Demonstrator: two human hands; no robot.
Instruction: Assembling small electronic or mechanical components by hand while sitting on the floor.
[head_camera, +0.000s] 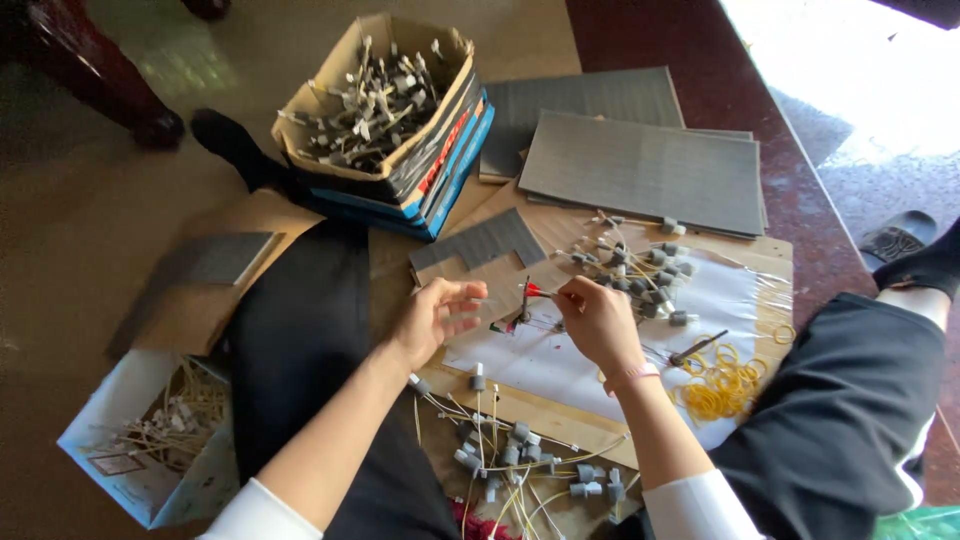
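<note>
**Head view: two hands meet over a thin wired part with a red tip**

The right hand (597, 322) has its thumb and forefinger pinched together on one end of a thin wired part with a small red tip (533, 291), held just above the white plastic sheet (735, 290) spread on the flat brown cardboard board (545, 408). The other fingers of that hand curl loosely inward. The left hand (437, 315) sits just beside it, fingers (470, 292) spread apart and half bent, their tips reaching toward the red tip; whether they touch it cannot be told.

Beyond the hands lies a loose cluster of small grey cylinder plugs with thin wires (640, 268). More of the same plugs lie in a heap near the wrists (520, 455). A pile of yellow rubber bands (722, 385) rests right of the right forearm, on the sheet's edge. Grey ridged flat panels (645, 165) are stacked at the far side, next to an open cardboard box full of finished grey wired pieces (385, 95). A white open box with pale wires (150, 430) stands at the left.
</note>
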